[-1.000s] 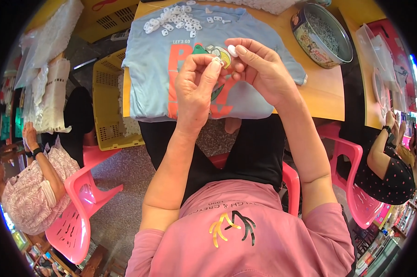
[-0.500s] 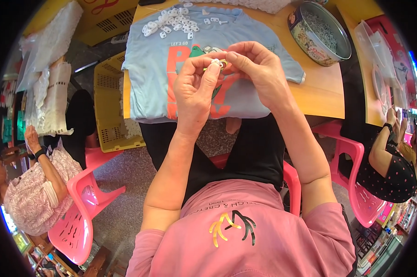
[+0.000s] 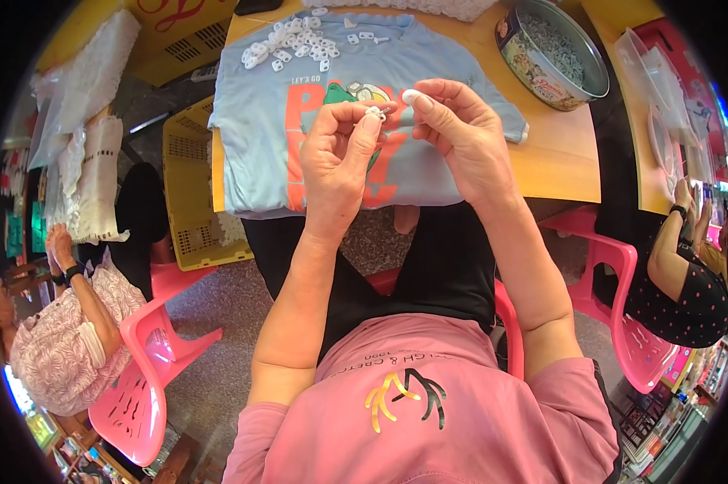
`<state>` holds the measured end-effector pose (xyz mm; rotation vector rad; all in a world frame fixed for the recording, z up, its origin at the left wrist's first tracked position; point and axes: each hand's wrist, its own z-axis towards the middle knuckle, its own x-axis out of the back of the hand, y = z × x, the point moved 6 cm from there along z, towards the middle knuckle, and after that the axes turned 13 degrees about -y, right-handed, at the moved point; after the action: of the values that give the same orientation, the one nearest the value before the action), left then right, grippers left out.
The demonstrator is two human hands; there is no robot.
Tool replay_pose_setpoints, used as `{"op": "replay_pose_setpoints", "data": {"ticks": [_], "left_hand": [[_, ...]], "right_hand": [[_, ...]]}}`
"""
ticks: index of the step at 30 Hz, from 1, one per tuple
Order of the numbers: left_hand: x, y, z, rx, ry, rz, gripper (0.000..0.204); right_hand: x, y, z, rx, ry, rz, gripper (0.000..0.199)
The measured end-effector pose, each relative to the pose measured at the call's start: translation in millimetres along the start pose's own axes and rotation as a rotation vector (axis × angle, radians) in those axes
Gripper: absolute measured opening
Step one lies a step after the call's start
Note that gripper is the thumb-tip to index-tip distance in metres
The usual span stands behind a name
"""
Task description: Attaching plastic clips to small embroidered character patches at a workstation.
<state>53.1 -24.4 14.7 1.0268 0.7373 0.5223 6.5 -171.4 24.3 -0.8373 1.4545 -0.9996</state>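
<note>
2 hands [image 3: 404,141] above light-blue shirt [image 3: 259,137], fingers [image 3: 369,127] pinching small white piece [image 3: 373,114]

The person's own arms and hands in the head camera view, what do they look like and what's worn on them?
Both forearms are bare from the short pink sleeves of a pink top down to the fingertips. The left hand and right hand wear no gloves, and no watch, bracelet or ring shows on either. The fingernails look short and unpainted.
</note>
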Motion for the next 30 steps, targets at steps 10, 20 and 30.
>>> {"op": "replay_pose_setpoints", "data": {"ticks": [10, 20, 30], "left_hand": [[1, -2, -2, 0.036, 0.057, -0.017, 0.005], [5, -5, -4, 0.023, 0.104, 0.010, 0.005], [2, 0, -3, 0.048, 0.116, -0.001, 0.007]], "right_hand": [[-20, 6, -1, 0.044, -0.019, 0.126, 0.024], [-26, 15, -1, 0.053, 0.020, -0.046, 0.027], [-28, 8, 1, 0.072, 0.030, -0.103, 0.025]]}}
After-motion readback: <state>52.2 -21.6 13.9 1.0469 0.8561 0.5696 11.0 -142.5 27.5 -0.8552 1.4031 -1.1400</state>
